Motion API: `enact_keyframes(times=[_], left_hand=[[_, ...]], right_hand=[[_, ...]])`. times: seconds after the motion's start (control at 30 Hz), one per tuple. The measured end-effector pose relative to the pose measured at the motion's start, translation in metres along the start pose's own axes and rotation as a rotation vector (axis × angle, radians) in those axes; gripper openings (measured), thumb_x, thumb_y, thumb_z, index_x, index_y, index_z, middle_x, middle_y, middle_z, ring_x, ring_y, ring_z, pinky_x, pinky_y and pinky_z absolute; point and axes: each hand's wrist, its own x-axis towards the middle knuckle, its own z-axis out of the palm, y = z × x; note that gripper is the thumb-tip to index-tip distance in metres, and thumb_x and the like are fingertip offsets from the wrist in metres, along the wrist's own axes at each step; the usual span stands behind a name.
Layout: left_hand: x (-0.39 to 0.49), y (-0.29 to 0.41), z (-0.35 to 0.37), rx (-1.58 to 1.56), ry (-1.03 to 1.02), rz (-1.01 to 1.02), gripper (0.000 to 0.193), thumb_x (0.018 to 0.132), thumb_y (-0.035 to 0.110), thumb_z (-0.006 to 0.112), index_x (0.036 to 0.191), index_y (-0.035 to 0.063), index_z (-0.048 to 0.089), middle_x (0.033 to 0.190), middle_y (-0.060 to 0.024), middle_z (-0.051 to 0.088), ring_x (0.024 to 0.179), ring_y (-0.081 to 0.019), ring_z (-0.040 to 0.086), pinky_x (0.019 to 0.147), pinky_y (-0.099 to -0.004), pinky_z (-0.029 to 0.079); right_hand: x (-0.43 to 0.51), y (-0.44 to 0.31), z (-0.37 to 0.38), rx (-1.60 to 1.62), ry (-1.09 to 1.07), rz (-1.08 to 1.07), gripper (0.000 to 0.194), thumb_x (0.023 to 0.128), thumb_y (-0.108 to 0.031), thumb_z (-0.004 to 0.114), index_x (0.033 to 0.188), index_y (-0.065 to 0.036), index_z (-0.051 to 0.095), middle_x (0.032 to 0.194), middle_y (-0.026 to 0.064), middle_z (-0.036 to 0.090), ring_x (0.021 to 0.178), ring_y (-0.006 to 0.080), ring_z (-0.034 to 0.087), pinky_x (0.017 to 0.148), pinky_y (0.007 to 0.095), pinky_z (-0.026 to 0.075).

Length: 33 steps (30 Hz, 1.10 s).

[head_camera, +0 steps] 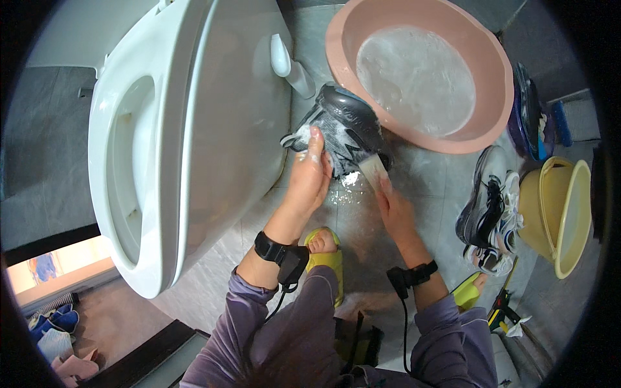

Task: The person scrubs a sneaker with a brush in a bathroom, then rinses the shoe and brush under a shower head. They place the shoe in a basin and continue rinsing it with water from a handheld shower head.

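Observation:
My left hand (309, 169) grips a wet black and grey shoe (347, 121) by its collar, thumb on top. White suds cover its upper around my thumb. In my right hand (395, 206) is a pale scrubbing brush (372, 169), its far end pressed against the shoe's lower right side. The bristles are hidden against the shoe. Just beyond the shoe stands a pink plastic basin (335, 53) holding cloudy, foamy water (417, 80).
A white toilet (233, 121) rises at the left, with a white bottle (293, 70) beside its base. Several sneakers (485, 203) lie on the right near a yellow bucket (538, 203). Wet, shiny floor tiles (349, 194) lie below my hands. A purple basin (526, 114) stands far right.

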Motion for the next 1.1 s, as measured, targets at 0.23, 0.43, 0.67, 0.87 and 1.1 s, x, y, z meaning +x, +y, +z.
enact_keyframes(times=[0.23, 0.43, 0.67, 0.87, 1.1], left_hand=[[-0.005, -0.008, 0.013, -0.035, -0.033, 0.126, 0.025, 0.096, 0.033, 0.046, 0.096, 0.0087, 0.052, 0.073, 0.0056, 0.048, 0.058, -0.0034, 0.041, 0.049, -0.0183, 0.034], [0.000, -0.012, -0.002, 0.078, -0.020, 0.074, 0.033, 0.093, 0.043, 0.048, 0.071, 0.0179, 0.047, 0.058, 0.0100, 0.035, 0.048, -0.0028, 0.028, 0.042, -0.0210, 0.022], [-0.007, -0.025, -0.008, 0.072, -0.005, -0.052, 0.029, 0.093, 0.041, 0.049, 0.077, 0.0174, 0.049, 0.063, 0.0085, 0.039, 0.054, -0.0028, 0.034, 0.047, -0.0200, 0.028], [0.000, -0.026, -0.014, -0.129, 0.033, 0.013, 0.028, 0.094, 0.037, 0.049, 0.101, 0.0101, 0.053, 0.093, 0.0035, 0.054, 0.078, -0.0050, 0.046, 0.071, -0.0210, 0.039], [-0.001, -0.029, -0.015, -0.102, 0.023, 0.000, 0.031, 0.092, 0.042, 0.050, 0.097, 0.0108, 0.052, 0.085, 0.0057, 0.050, 0.073, -0.0053, 0.043, 0.066, -0.0204, 0.039]], right_hand=[[0.053, -0.043, -0.007, 0.124, 0.016, -0.041, 0.043, 0.084, -0.018, 0.060, 0.126, -0.018, 0.049, 0.077, 0.0130, 0.060, 0.063, 0.0297, 0.060, 0.053, 0.0383, 0.049], [-0.002, -0.017, -0.017, 0.170, 0.047, 0.124, 0.045, 0.087, -0.017, 0.056, 0.131, -0.016, 0.045, 0.084, 0.0209, 0.061, 0.072, 0.0343, 0.062, 0.059, 0.0398, 0.049], [0.053, -0.051, -0.034, 0.404, 0.052, 0.183, 0.048, 0.090, -0.017, 0.052, 0.135, -0.013, 0.039, 0.090, 0.0258, 0.060, 0.077, 0.0401, 0.060, 0.062, 0.0415, 0.048], [0.017, -0.034, -0.011, 0.285, 0.033, 0.296, 0.051, 0.091, -0.015, 0.048, 0.139, -0.013, 0.031, 0.100, 0.0275, 0.058, 0.083, 0.0415, 0.060, 0.068, 0.0404, 0.049], [-0.041, -0.013, 0.000, 0.209, 0.237, 0.458, 0.053, 0.093, -0.017, 0.047, 0.142, -0.015, 0.026, 0.106, 0.0280, 0.057, 0.082, 0.0416, 0.061, 0.066, 0.0398, 0.049]])
